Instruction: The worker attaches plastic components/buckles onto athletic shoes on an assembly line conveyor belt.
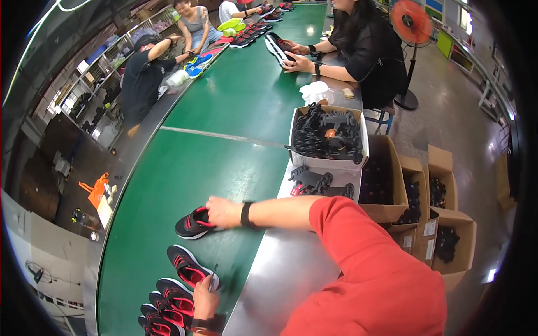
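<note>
Extended right arm (280,214) leftward, back of right hand (223,212) uppermost — held left hand (205,300) apart, fingers curled.

Glossy belt (213,162), shiny metal tbl (286,263); cardbd boxes (440,159)

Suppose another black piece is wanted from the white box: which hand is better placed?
Probably the right hand: it is nearer the white box, though busy at a shoe. The left hand is farther away, with a thin dark piece in its grip.
</note>
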The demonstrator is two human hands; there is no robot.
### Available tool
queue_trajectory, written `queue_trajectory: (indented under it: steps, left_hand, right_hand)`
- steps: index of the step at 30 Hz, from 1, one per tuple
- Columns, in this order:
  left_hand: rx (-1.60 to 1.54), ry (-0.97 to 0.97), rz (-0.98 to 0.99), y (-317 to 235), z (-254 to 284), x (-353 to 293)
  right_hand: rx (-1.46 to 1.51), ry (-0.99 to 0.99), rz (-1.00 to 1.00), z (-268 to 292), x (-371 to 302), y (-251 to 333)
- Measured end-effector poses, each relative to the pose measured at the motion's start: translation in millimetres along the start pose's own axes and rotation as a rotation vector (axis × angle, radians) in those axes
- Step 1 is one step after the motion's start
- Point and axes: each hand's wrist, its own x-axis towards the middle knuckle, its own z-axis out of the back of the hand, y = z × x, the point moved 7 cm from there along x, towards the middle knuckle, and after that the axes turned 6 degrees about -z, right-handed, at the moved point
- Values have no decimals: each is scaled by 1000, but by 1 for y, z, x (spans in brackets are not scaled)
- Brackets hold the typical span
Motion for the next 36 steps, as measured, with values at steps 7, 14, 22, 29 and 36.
queue_trajectory:
  steps: [7,14,22,29,36]
  left_hand:
    - [-32,37,-37,31,-12,-6]
    - [-117,64,18,20,-6,-12]
    - [-188,37,133,21,9,-19]
    - [-202,95,241,28,8,-27]
    - [-277,-255,49,25,26,-49]
  right_hand:
    - [208,151,174,16,-23,51]
    - [664,94,285,16,-27,49]
    - [331,-57,329,43,-12,103]
    - [265,-29,383,40,1,129]
    - [317,-111,263,34,5,133]
